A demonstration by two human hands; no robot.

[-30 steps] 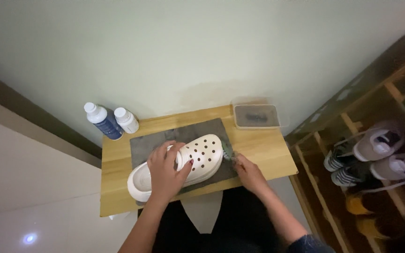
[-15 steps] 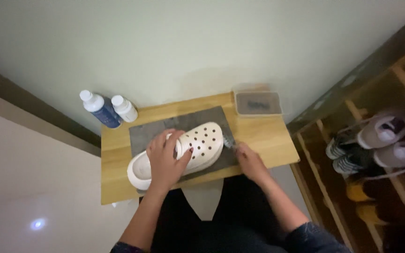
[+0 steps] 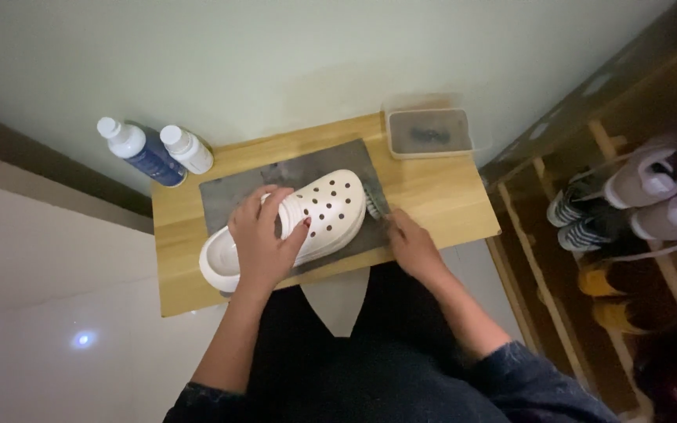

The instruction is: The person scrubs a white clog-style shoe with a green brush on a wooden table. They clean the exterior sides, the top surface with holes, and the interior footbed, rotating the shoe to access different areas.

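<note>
A white clog with round holes (image 3: 319, 215) lies on a grey mat (image 3: 233, 196) on a small wooden table (image 3: 440, 196). My left hand (image 3: 264, 239) presses down over the clog's middle and grips it. To the right, my right hand (image 3: 410, 244) holds a small brush (image 3: 375, 202), its bristles against the clog's toe end.
A blue bottle (image 3: 141, 150) and a white bottle (image 3: 187, 149) stand at the table's back left corner. A clear shallow container (image 3: 429, 133) sits at the back right. A wooden shoe rack with sneakers (image 3: 628, 204) stands to the right. The wall is close behind.
The view has shifted a little. My right hand and brush have moved slightly along the clog's toe end; my left hand stays on the clog.
</note>
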